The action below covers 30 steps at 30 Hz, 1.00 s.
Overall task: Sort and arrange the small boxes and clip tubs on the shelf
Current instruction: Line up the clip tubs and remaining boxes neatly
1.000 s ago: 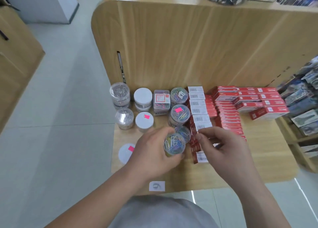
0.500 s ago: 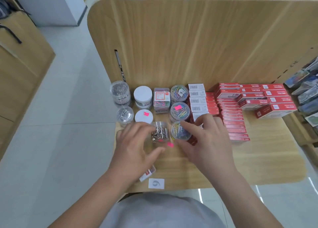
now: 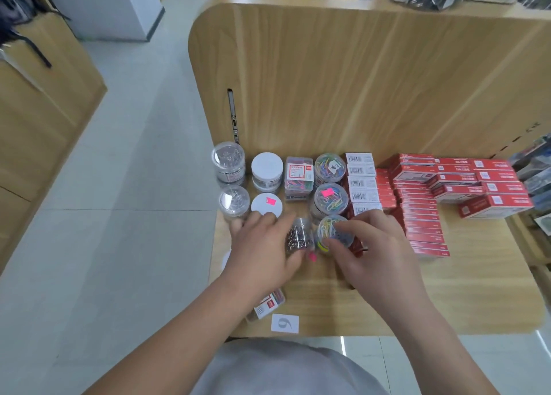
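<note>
Two tubs in play on the wooden shelf (image 3: 447, 290), grey floor tiles (image 3: 134, 215) left of it. Loads of red boxes (image 3: 423, 224) crowd the right side. My left hand (image 3: 262, 254) grips the dark-clip tub (image 3: 299, 236), upright. The right hand (image 3: 375, 254) curls its fingers round the coloured-clip tub (image 3: 335, 230) just beside it. There's a bare slot (image 3: 298, 211) straight ahead of the dark one, probably where it goes.

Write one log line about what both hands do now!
left hand: grips metal clip tub | right hand: grips coloured clip tub | tubs: side by side | red boxes: stacked at right
</note>
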Motion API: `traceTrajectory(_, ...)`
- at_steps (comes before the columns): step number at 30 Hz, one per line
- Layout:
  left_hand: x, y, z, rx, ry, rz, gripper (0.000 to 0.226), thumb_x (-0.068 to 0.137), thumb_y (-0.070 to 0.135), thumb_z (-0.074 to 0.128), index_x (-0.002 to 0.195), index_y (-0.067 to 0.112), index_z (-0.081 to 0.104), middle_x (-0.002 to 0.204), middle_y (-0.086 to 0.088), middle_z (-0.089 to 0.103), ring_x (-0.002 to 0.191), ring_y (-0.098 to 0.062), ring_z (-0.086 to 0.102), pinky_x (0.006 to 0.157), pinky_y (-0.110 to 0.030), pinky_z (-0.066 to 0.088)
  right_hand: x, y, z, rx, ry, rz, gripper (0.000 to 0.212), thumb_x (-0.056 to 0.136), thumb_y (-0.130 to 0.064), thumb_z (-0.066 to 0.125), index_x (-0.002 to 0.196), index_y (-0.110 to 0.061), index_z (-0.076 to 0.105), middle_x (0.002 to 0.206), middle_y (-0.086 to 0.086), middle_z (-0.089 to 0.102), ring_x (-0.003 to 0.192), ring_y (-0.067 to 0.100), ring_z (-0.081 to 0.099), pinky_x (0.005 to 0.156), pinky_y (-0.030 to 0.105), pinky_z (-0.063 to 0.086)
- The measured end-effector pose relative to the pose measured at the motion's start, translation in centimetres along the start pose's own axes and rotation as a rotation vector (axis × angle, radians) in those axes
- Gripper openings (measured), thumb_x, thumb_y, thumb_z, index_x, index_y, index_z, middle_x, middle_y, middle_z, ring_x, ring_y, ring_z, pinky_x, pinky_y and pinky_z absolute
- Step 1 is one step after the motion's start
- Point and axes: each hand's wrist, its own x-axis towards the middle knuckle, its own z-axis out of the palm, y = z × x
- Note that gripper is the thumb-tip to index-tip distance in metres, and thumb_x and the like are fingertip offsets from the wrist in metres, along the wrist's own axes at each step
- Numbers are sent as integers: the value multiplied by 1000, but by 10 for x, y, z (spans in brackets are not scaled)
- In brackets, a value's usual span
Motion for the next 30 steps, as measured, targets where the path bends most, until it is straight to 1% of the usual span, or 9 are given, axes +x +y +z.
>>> traceTrajectory(5,-8,-14,-24,-206,43,67,58,75,49,74,129,39,56,103,14,61,102,-18,57,87,-35,36,14,-16,-7,133,-36,50,23,85,-26,82,107,-25,77,92,-12,62,83,11,60,72,32,50)
traceTrajectory(8,-25,-26,-44,-445,92,79,72,76,24,85,137,44,52,116,22,56,95,-2,60,84,-14,40,30,-45,-11,381,-188,162,28,85,-36,80,112,-33,74,93,-19,69,75,6,63,65,20,50)
traceTrajectory(12,-34,-48,-59,-549,211,37,76,72,9,90,131,43,55,116,22,57,91,-4,63,78,-7,42,53,-81,4,572,-444,244,44,78,-55,77,116,-33,71,90,-11,74,77,13,66,72,29,57)
traceTrajectory(15,-37,-67,-65,-595,265,-47,73,72,7,89,128,41,59,109,21,58,94,-4,61,78,-9,44,62,-97,19,576,-503,189,52,75,-49,82,123,-32,69,90,-21,72,81,3,66,76,25,57)
traceTrajectory(18,-35,-83,-66,-689,232,-114,75,77,5,85,134,44,55,117,25,62,103,-2,64,81,-10,46,69,-111,37,520,-457,176,50,77,-37,88,123,-36,68,96,-16,72,82,3,66,76,27,58)
traceTrajectory(21,-29,-106,-51,-796,197,-237,70,84,13,81,136,48,49,130,25,60,113,2,63,88,-18,52,71,-116,63,489,-365,159,52,79,-27,87,124,-39,64,108,-23,71,97,0,67,83,28,58)
traceTrajectory(25,-20,-129,-33,-827,78,-342,71,85,25,82,146,37,47,138,21,54,114,9,58,96,-22,53,67,-119,89,415,-320,184,56,84,-26,82,135,-29,61,121,-19,68,104,-3,64,90,28,57)
traceTrajectory(29,5,-131,-37,-900,36,-234,78,82,17,82,122,72,44,132,26,57,110,11,59,85,-11,51,64,-122,97,488,-293,233,54,84,-20,83,132,-28,59,117,-20,69,107,-4,65,92,23,56)
traceTrajectory(30,12,-132,-37,-909,25,-212,80,82,19,83,125,73,43,132,25,58,110,9,60,85,-11,51,65,-122,98,520,-301,253,57,83,-19,84,134,-27,58,118,-19,69,109,-3,65,93,24,56)
